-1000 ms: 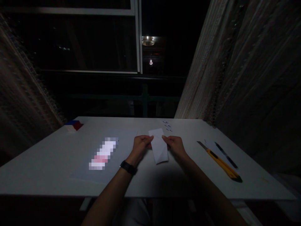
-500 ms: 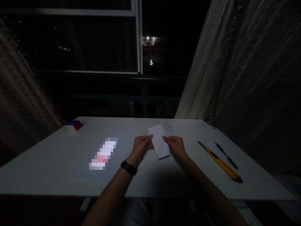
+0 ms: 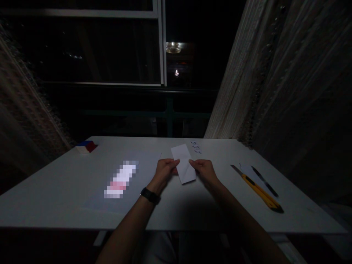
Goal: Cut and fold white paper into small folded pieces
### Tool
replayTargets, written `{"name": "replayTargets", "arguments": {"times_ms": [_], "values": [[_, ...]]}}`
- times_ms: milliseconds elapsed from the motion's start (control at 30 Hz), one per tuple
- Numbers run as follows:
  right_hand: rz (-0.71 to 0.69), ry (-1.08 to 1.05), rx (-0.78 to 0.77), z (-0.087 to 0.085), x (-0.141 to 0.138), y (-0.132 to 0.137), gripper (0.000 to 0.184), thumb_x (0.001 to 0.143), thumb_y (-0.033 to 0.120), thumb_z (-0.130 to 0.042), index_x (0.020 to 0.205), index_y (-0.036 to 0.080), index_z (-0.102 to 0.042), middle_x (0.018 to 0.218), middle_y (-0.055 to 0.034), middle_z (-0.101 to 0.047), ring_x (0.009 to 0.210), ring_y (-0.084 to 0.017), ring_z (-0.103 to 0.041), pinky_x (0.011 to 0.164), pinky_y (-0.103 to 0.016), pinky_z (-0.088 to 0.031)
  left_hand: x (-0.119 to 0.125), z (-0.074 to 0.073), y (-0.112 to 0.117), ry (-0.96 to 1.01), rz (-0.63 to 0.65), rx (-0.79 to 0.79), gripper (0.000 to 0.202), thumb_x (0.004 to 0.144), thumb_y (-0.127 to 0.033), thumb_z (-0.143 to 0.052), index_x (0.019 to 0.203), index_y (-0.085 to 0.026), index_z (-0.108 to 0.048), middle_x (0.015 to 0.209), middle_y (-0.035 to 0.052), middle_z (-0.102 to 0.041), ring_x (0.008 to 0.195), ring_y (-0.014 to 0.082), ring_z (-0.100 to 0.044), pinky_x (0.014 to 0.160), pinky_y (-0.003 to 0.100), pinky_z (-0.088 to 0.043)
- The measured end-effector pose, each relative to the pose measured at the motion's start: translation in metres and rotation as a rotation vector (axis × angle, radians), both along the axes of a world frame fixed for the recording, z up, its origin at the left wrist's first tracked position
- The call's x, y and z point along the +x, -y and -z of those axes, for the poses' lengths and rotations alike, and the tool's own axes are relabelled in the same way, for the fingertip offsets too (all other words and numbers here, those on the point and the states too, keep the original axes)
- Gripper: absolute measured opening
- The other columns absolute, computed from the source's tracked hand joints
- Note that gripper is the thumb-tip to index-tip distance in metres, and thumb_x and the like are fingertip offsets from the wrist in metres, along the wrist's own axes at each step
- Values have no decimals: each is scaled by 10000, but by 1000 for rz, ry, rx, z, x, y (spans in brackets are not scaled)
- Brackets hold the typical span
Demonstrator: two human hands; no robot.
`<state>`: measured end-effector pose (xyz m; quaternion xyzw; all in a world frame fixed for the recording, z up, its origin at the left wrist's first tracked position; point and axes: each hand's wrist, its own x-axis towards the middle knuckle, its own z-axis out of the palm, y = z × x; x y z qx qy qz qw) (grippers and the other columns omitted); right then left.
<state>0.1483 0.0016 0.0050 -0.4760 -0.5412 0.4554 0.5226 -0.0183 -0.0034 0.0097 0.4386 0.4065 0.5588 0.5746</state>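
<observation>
Between my hands is a folded piece of white paper [image 3: 183, 165], tilted a little, held just over the white table [image 3: 214, 216]. My left hand [image 3: 165, 169], with a dark band at the wrist, pinches its left edge, thumb on top. On the opposite edge my right hand [image 3: 203, 168] pinches it the same way. The fingers beneath the paper are mostly hidden. Beyond the paper, small dark marks [image 3: 196, 147] show on or near the tabletop. Right of my right hand lies a yellow utility knife [image 3: 260, 192] with its blade out.
A black pen [image 3: 264, 180] rests on a white paper slip [image 3: 251, 172] beside the knife. To the left, a bright pixelated patch [image 3: 121, 179] lies on a pale sheet [image 3: 96, 203]. A red, blue and white cube [image 3: 86, 146] sits at the far left. Curtains [image 3: 228, 91] hang behind the table.
The folded paper has shifted slightly left and away from me, and its tilt has changed a little. Both hands keep their pinch on it.
</observation>
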Motion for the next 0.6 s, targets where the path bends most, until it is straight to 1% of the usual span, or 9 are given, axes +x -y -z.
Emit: {"name": "replayTargets", "arguments": {"times_ms": [100, 200, 333, 433, 533, 600], "values": [[-1, 64, -5, 0, 0, -1, 396, 583, 506, -666, 495, 128, -584, 441, -14, -544, 413, -106, -445, 420, -232, -307, 0, -3, 1, 17, -21, -4, 272, 567, -316, -759, 539, -86, -617, 568, 81, -641, 512, 151, -591, 511, 251, -487], [24, 103, 31, 0, 0, -1, 397, 601, 510, -648, 503, 131, -578, 478, -25, -566, 444, -114, -468, 442, -234, -330, 0, -5, 2, 25, -21, -16, 262, 566, -302, -761, 541, -85, -615, 586, 81, -646, 519, 147, -593, 513, 241, -483], [-5, 131, 48, -1, 0, 1, 398, 627, 511, -621, 505, 136, -568, 488, -23, -563, 466, -119, -478, 458, -234, -340, -1, -5, 1, 40, -48, -17, 255, 564, -294, -764, 557, -82, -622, 581, 74, -639, 508, 136, -582, 504, 229, -469], [-8, 148, 54, -2, -2, 5, 395, 633, 509, -617, 505, 139, -559, 479, -16, -547, 458, -115, -463, 454, -232, -333, 0, -1, 2, 86, -21, -25, 252, 593, -300, -748, 647, -74, -650, 652, 90, -659, 564, 148, -599, 540, 240, -477], [-41, 188, 64, 0, -5, 7, 387, 640, 503, -614, 513, 142, -558, 467, 0, -519, 447, -104, -433, 439, -226, -309, 1, 1, 4, 166, 55, -8, 304, 626, -309, -730, 821, -85, -664, 804, 111, -677, 659, 168, -621, 611, 269, -490], [-90, 229, 72, 3, -7, 7, 386, 652, 502, -608, 517, 143, -558, 462, 12, -496, 442, -95, -408, 431, -221, -291, 1, 2, 4, 219, 71, 14, 365, 623, -299, -734, 919, -102, -648, 869, 111, -675, 706, 180, -628, 660, 292, -491]]}}
